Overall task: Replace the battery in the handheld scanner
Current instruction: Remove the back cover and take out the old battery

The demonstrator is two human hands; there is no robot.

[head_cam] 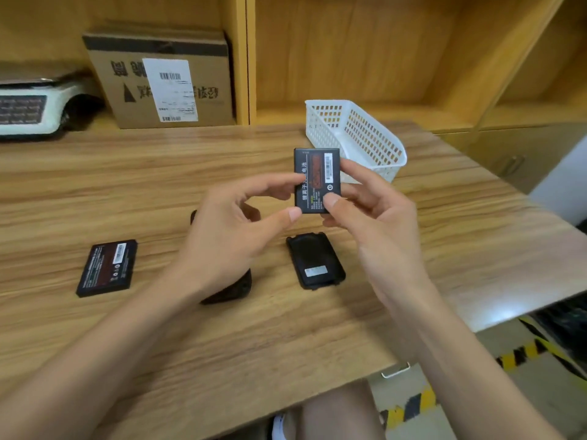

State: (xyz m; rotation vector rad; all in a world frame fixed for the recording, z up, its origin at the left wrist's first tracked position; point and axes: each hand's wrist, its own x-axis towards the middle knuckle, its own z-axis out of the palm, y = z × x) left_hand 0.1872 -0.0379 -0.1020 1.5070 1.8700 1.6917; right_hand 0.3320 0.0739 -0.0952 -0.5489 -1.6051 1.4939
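I hold a black battery (317, 179) upright above the table, label facing me. My right hand (371, 223) grips its right edge and lower corner with thumb and fingers. My left hand (232, 230) pinches its left edge with fingertips. A second black battery (108, 267) lies flat on the table at the left. The black battery cover (316, 261) lies on the table under my hands. The black handheld scanner (228, 289) lies beneath my left hand and is mostly hidden by it.
A white plastic basket (355, 134) stands behind the battery on the wooden table (222, 338). A cardboard box (165, 81) and a scale (31, 106) sit on the shelf at the back left. The table's edge runs along the right and front.
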